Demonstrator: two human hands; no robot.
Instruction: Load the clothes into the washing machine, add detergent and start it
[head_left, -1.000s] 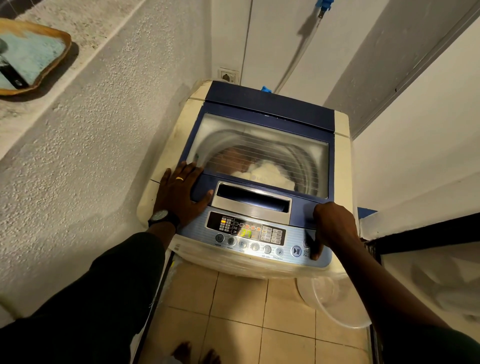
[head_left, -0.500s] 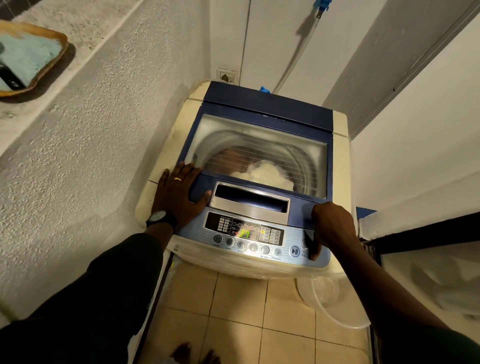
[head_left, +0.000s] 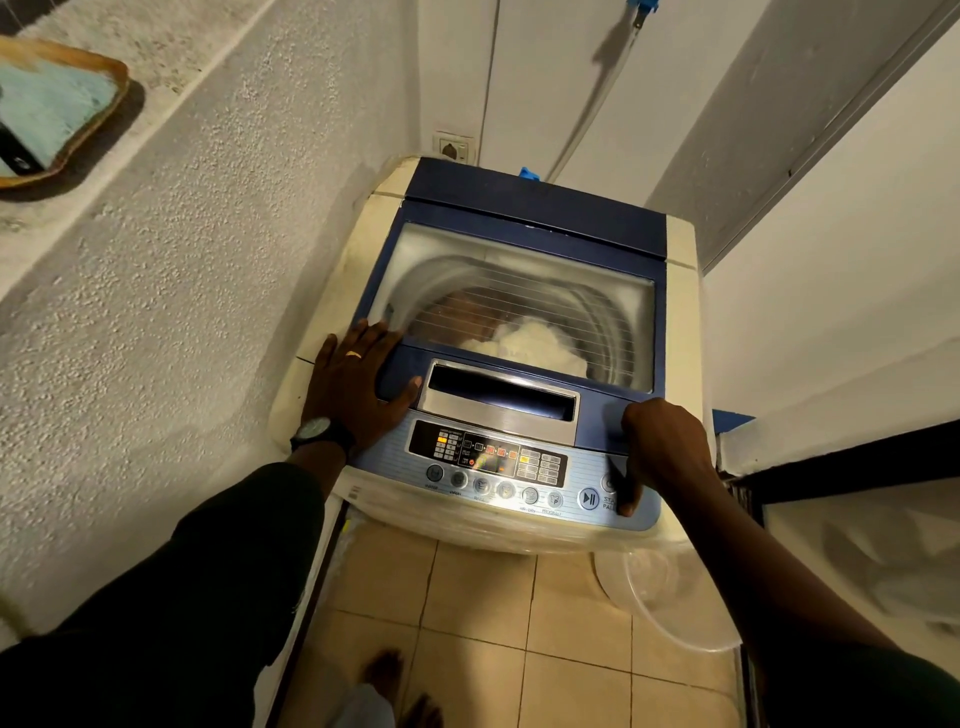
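Washing machine: standing closed, clothes lying inside its drum. Left hand is resting flat on the machine's front-left corner, grip spread wide, holding nothing. Right hand, grip curled and empty, is pressing the right end of the machine's control panel.

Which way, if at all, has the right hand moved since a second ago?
No. The right hand keeps its thumb just right of the start/pause button, as before.

One washing machine, two hands, one watch, one basin.
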